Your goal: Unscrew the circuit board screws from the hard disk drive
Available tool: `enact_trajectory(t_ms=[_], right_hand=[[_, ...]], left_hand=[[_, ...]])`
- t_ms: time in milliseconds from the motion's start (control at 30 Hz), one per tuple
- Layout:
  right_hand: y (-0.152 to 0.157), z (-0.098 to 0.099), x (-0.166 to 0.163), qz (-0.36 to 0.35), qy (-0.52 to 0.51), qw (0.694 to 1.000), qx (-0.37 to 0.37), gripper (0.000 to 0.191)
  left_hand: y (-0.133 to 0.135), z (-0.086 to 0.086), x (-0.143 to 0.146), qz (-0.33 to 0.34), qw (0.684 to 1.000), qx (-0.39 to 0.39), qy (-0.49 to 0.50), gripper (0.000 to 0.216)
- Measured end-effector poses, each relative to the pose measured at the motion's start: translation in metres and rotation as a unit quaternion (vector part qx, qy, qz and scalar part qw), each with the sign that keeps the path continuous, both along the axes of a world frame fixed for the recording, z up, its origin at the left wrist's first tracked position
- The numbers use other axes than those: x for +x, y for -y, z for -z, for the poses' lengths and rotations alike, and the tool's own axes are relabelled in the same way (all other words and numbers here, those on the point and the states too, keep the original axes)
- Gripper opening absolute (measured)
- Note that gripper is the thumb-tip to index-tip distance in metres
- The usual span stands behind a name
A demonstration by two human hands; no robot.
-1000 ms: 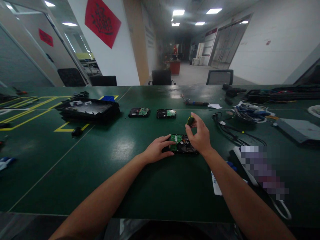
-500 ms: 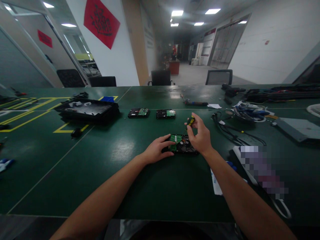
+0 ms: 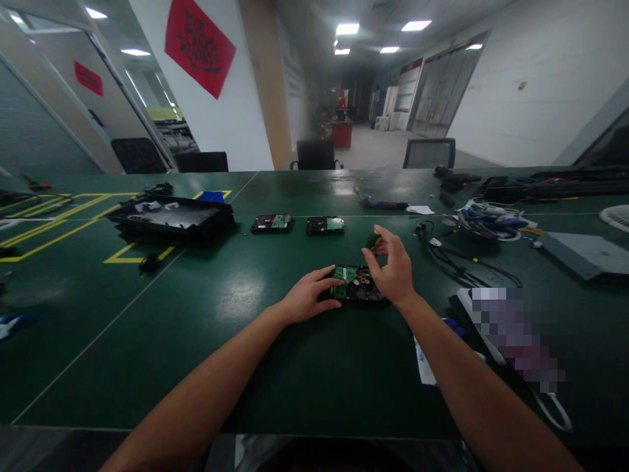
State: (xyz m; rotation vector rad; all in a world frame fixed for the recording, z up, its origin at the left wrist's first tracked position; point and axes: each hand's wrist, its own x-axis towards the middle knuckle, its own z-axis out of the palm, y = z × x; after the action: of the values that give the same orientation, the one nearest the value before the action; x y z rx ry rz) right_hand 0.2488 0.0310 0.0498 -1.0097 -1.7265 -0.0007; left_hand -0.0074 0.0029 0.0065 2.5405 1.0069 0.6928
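Grips a screwdriver (image 3: 373,240) between thumb and fingertips of the right hand (image 3: 396,270); rests the left hand (image 3: 308,296) on a drive (image 3: 361,287) with fingers spread.

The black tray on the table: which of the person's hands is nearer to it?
Left. The left hand is right of the black tray and closer to the camera, touching a circuit-board device; the right hand is farther right, holding a screwdriver.

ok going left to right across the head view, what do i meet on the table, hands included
Rectangular black tray, leftmost black rectangular unit with green circuit board, left hand resting on another such unit, right hand pinching a dark-and-yellow screwdriver, black cables, grey rectangular box.
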Motion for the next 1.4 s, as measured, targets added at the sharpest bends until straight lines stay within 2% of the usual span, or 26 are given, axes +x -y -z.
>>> enact_trajectory(t_ms=[233, 400, 567, 733, 933, 1100, 1233, 1400], right_hand=[[-0.0014, 0.0006, -0.0024, -0.030, -0.013, 0.999, -0.014, 0.058], [-0.0007, 0.0012, -0.0015, 0.001, -0.001, 1.000, 0.007, 0.056], [-0.0033, 0.0019, -0.0030, -0.031, -0.015, 0.999, -0.020, 0.059], [-0.0033, 0.0009, -0.0022, 0.008, 0.005, 1.000, 0.004, 0.059], [-0.0007, -0.0015, -0.0027, -0.025, 0.009, 1.000, -0.007, 0.059], [0.0002, -0.0021, -0.0023, 0.001, 0.014, 1.000, 0.013, 0.056], [0.0000, -0.0029, -0.0024, -0.021, 0.011, 1.000, -0.008, 0.057], [0.0018, -0.0021, 0.0000, 0.003, 0.018, 1.000, -0.002, 0.058]], left_hand=[[0.0010, -0.0019, -0.0010, 0.006, 1.000, -0.013, 0.008, 0.055], [0.0008, -0.0028, -0.0010, 0.012, 1.000, -0.014, 0.020, 0.054], [-0.0004, -0.0011, -0.0007, 0.015, 0.999, -0.018, 0.031, 0.052], [-0.0010, 0.0001, -0.0003, 0.015, 0.999, -0.013, 0.045, 0.051], [-0.0018, -0.0003, -0.0009, 0.022, 0.998, -0.021, 0.050, 0.051], [-0.0017, -0.0005, -0.0009, 0.024, 0.998, -0.015, 0.052, 0.050], [0.0002, -0.0033, -0.0011, 0.026, 0.998, -0.017, 0.054, 0.050], [0.0011, -0.0050, -0.0016, 0.026, 0.998, -0.019, 0.050, 0.051]])
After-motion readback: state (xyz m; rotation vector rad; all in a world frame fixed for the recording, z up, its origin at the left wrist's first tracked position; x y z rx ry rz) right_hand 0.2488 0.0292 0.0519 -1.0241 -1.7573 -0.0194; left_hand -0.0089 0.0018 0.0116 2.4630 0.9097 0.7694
